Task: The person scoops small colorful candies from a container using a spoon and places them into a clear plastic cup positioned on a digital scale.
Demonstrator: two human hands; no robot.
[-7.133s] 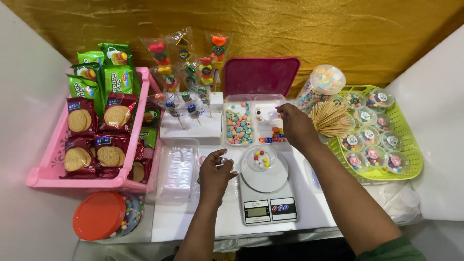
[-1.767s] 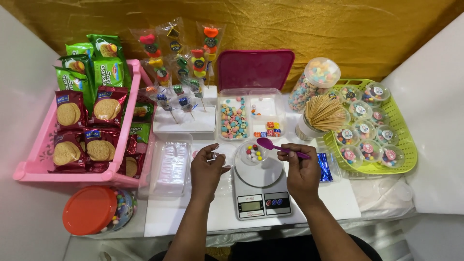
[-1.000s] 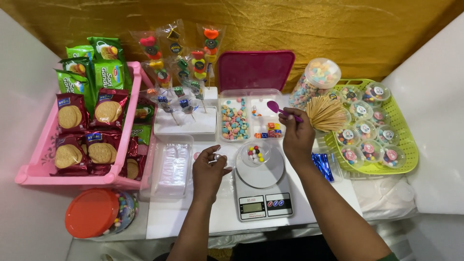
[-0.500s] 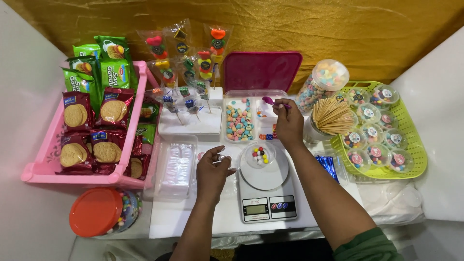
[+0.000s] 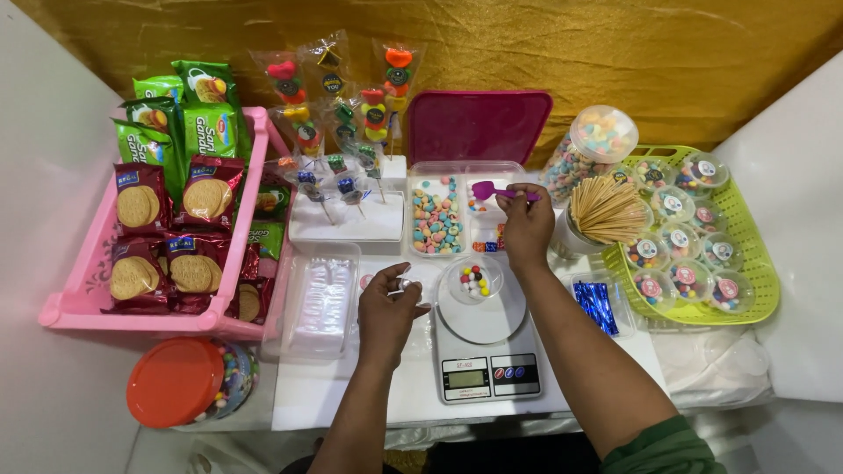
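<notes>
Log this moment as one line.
right hand: holds purple spoon over candy tray | left hand: beside scale | cup: on scale

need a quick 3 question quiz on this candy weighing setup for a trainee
1. True or false: the right hand holds a purple spoon over the divided candy box.
2. Where does the small clear cup of candies sit? A) in the green basket B) on the kitchen scale C) in the pink tray
3. Fill in: the jar at the lower left has an ______ lid.

Key: 1 true; 2 B; 3 orange. The left hand pinches a small item beside the scale; what it is cannot be told.
</notes>
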